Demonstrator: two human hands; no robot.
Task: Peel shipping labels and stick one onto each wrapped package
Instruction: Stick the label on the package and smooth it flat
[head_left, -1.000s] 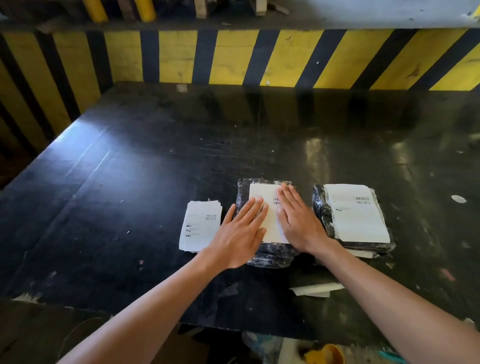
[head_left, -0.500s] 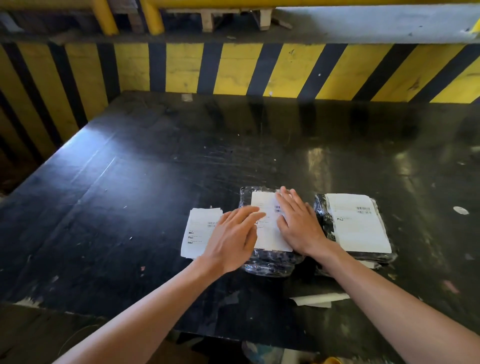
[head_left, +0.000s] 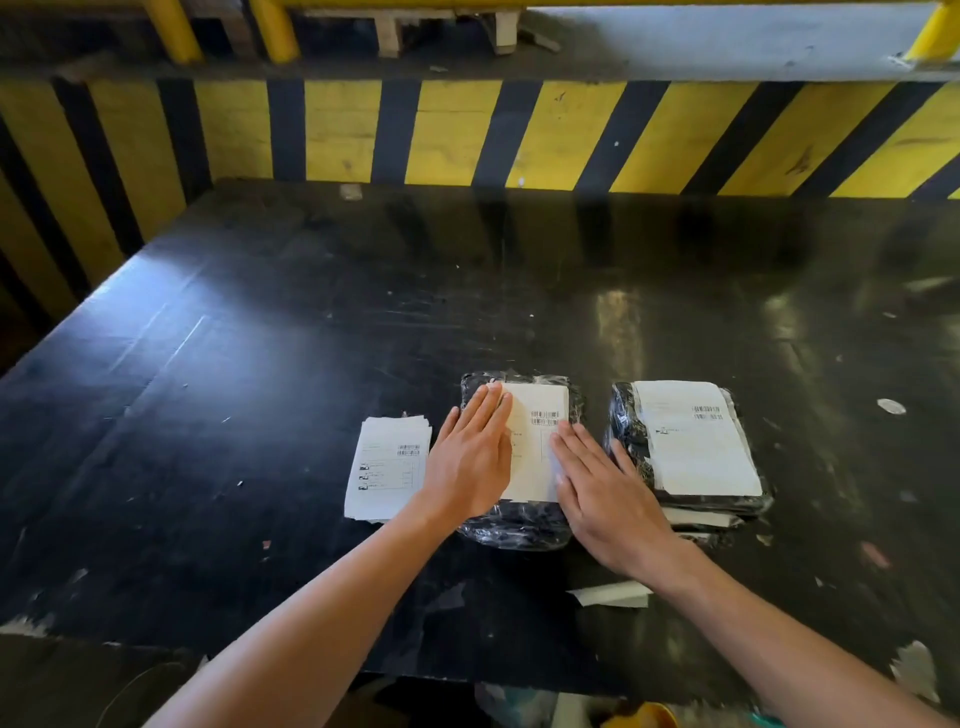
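Observation:
A black plastic-wrapped package (head_left: 519, 525) lies near the table's front edge with a white shipping label (head_left: 535, 441) on top. My left hand (head_left: 470, 457) lies flat with straight fingers on the label's left part. My right hand (head_left: 602, 483) lies flat on the label's right side and the package's right edge. A stack of loose labels (head_left: 387, 467) sits just left of the package. To the right a stack of wrapped packages (head_left: 691, 447) carries a label on its top one.
The black table (head_left: 311, 338) stretches far back to a yellow-and-black striped wall (head_left: 467, 135). A strip of white backing paper (head_left: 613, 595) lies near the front edge by my right forearm. Small paper scraps dot the right side.
My left hand slid up and to the left across the label. My right hand slid down and to the right. Both stay flat on the label.

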